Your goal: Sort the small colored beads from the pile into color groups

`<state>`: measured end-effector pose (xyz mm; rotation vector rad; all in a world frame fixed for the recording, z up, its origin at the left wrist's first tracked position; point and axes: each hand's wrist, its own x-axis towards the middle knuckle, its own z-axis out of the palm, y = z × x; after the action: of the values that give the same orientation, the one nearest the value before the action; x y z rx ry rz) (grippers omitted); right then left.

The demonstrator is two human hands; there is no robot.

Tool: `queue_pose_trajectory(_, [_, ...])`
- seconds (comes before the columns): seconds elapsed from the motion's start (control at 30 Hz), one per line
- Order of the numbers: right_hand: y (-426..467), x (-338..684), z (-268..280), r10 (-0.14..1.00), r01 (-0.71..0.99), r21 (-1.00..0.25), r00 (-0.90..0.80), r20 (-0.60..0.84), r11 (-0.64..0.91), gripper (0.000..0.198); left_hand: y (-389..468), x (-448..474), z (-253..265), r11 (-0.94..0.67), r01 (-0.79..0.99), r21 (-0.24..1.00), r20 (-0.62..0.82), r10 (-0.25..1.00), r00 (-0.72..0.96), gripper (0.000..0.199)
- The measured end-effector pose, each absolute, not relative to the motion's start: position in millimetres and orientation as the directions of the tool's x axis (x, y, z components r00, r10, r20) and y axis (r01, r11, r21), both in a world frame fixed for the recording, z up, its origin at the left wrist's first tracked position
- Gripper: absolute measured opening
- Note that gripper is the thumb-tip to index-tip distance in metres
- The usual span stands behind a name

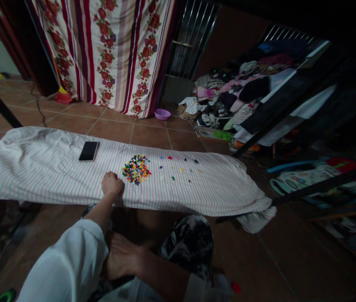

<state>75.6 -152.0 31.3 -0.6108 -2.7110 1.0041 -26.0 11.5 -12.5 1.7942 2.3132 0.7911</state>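
My left hand (112, 183) rests on the striped cloth (58, 180), its fingers curled in. Whatever it may hold is hidden. Just to its right lies a heap of small multicoloured pieces (136, 170), too small to name. Farther right, several single pieces are spread apart in loose rows, among them a red piece (170, 157), a yellow piece (182, 170) and a dark green piece (173, 178). My right hand (121, 253) is low in front of my body, below the cloth's near edge. Shadow obscures its fingers, and I cannot see anything held there.
A dark-screened phone (89, 151) lies on the cloth, left of the heap. Beyond are a floral curtain (108, 54), a purple basin (162, 114) and a red dustpan or broom head (63, 97). Piled clothes (228, 94) and dark metal bars (259, 136) stand at the right.
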Motion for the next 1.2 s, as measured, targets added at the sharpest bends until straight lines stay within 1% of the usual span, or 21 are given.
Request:
queue_pose_trajectory(0.03, [-149,84,33,0.469,0.339,-0.653,-0.883,0.029,0.677,0.017,10,-28,-12,0.157,0.879,0.450,0.232,0.930,-0.285,0.021])
queue_pose_trajectory(0.07, [-144,93,35,0.525,0.385,-0.651,-0.851,0.025,0.654,0.021,9,-31,-11,0.145,0.888,0.436,0.240,0.932,-0.270,0.022])
queue_pose_trajectory(0.13, [-133,116,37,0.677,0.495,-0.665,-0.736,0.022,0.560,0.029,9,-38,-9,0.111,0.907,0.406,0.259,0.938,-0.231,0.023])
queue_pose_trajectory(0.17, [-125,128,36,0.731,0.524,-0.678,-0.682,0.029,0.516,0.031,9,-41,-8,0.091,0.916,0.391,0.270,0.940,-0.208,0.024])
queue_pose_trajectory(0.27, [-100,162,26,0.813,0.563,-0.675,-0.575,0.094,0.476,0.032,17,-45,-5,0.039,0.936,0.351,0.299,0.942,-0.151,0.026])
queue_pose_trajectory(0.33, [-81,180,15,0.890,0.643,-0.648,-0.437,0.129,0.409,0.031,24,-43,-6,0.021,0.942,0.336,0.315,0.940,-0.133,0.027])
queue_pose_trajectory(0.4, [-61,195,5,0.941,0.715,-0.615,-0.299,0.158,0.331,0.031,30,-36,-8,0.009,0.945,0.327,0.326,0.938,-0.122,0.029])
queue_pose_trajectory(0.5, [-35,208,-2,0.971,0.763,-0.601,-0.171,0.166,0.238,0.031,32,-26,-16,0.002,0.950,0.313,0.337,0.935,-0.113,0.031])
queue_pose_trajectory(0.6, [-13,214,-1,0.977,0.782,-0.588,-0.130,0.168,0.205,0.030,29,-22,-21,0.006,0.957,0.290,0.350,0.930,-0.112,0.033])
queue_pose_trajectory(0.8, [25,198,8,0.988,0.828,-0.540,-0.104,0.116,0.151,0.028,27,-21,-18,0.015,0.967,0.253,0.362,0.926,-0.109,0.029])
queue_pose_trajectory(0.93, [41,174,13,0.987,0.841,-0.516,-0.129,0.100,0.162,0.026,27,-20,-15,0.020,0.968,0.252,0.353,0.929,-0.111,0.028])
queue_pose_trajectory(1.07, [48,157,19,0.992,0.893,-0.431,-0.126,0.027,0.125,0.023,27,-20,-17,0.015,0.971,0.238,0.372,0.922,-0.105,0.028])
queue_pose_trajectory(1.2, [50,151,22,0.991,0.937,-0.339,-0.116,-0.064,0.088,0.024,27,-19,-18,0.022,0.975,0.221,0.378,0.920,-0.106,0.028])
